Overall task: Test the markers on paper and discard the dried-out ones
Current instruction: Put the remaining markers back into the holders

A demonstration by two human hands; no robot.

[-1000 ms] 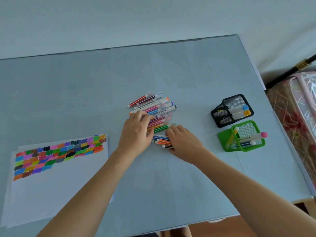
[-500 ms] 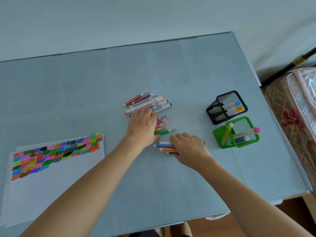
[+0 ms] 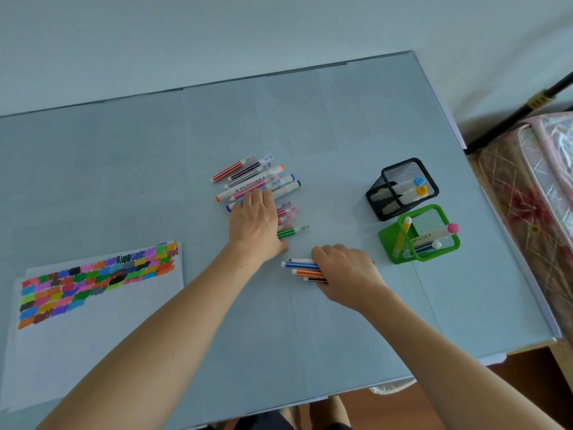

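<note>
Your left hand (image 3: 254,226) lies flat on the main pile of markers (image 3: 257,181) at the middle of the tabletop (image 3: 341,119), fingers (image 3: 259,198) straight and pressing down, gripping nothing. Your right hand (image 3: 347,271) sits nearer you and a little to the right, its fingers curled over a small bundle of three thin markers (image 3: 302,268) lying side by side on the tabletop; only their left ends show past your knuckles.

These markers look light, stiff and round, so judge them likely to roll and slide on the smooth surface. Pinch each one at mid-barrel, not at the cap, which may pull off. Gathering several at once, keep them parallel or they will fan out.

The paper (image 3: 93,321) covered in colour swatches lies at the near left, well apart from both hands. To the right stand a black mesh holder (image 3: 400,209) and, just nearer, a green mesh holder (image 3: 387,240), each with a few markers in it. Which one takes the dried-out ones, you cannot tell from here.
</note>
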